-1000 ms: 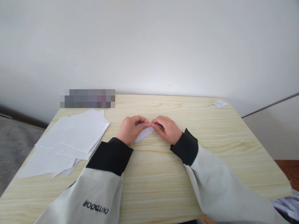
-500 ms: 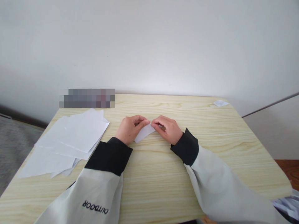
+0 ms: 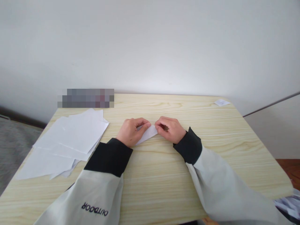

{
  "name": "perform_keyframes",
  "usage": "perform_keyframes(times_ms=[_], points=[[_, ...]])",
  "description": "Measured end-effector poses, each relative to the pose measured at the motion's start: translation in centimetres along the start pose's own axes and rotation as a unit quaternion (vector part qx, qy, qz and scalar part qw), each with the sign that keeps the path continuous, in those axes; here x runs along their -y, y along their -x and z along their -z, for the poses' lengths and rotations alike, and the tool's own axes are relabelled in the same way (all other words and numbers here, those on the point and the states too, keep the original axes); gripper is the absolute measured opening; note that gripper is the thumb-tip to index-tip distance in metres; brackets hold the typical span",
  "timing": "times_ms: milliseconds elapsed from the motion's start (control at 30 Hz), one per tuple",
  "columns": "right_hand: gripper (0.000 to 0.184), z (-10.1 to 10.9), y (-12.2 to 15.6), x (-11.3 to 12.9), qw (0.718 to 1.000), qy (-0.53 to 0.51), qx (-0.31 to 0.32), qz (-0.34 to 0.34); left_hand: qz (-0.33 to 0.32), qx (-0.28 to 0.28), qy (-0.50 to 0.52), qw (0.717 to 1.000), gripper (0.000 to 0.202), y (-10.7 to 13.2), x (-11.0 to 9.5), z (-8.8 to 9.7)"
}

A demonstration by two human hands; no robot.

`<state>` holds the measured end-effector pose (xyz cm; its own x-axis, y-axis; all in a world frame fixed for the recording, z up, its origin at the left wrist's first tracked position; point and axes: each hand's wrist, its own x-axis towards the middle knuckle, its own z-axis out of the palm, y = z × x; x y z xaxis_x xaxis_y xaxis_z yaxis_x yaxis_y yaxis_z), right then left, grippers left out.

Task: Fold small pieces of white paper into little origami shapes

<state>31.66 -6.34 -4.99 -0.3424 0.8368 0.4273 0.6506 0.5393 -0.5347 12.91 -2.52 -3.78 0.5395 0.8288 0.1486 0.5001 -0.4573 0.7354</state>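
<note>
A small piece of folded white paper [image 3: 148, 133] lies between my hands, low over the table's middle. My left hand [image 3: 133, 130] pinches its upper left edge between thumb and fingers. At the right end, my right hand [image 3: 170, 128] grips the paper with thumb and fingertips closed together. Part of the paper is hidden behind the left fingers and thumb. Both of my sleeves are pale with black cuffs.
Several loose white sheets [image 3: 70, 134] overlap on the left of the wooden table [image 3: 150, 187]. A pixelated item [image 3: 86, 99] sits at the back left. A small folded paper [image 3: 222, 102] lies near the back right corner. Crumpled paper [image 3: 289, 204] shows below the right edge.
My right hand has slid slightly right along the paper, widening the gap between the fingertips. More of the paper's middle shows. My left hand has hardly moved.
</note>
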Motion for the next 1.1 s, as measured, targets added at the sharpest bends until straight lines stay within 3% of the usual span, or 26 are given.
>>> perform_keyframes(times_ms=[267, 467, 733, 1100], points=[[0.013, 1.2, 0.7, -1.1, 0.999, -0.028, -0.01, -0.041, 0.056, -0.03, 0.023, 0.998, 0.035, 0.0, 0.2, 1.2], [0.022, 1.0, 0.6, -0.6, 0.998, -0.028, 0.014, -0.045, 0.055, 0.0, 0.048, 0.997, 0.033, 0.0, 0.1, 0.8], [0.019, 0.0, 0.3, -0.1, 1.0, 0.022, 0.008, -0.02, 0.005, 0.027, 0.025, 0.999, 0.027, -0.1, 0.6, 0.5], [0.017, 0.3, 0.5, -0.2, 0.998, -0.03, -0.007, -0.052, 0.048, 0.059, 0.048, 0.996, 0.03, -0.3, 0.9, 1.2]])
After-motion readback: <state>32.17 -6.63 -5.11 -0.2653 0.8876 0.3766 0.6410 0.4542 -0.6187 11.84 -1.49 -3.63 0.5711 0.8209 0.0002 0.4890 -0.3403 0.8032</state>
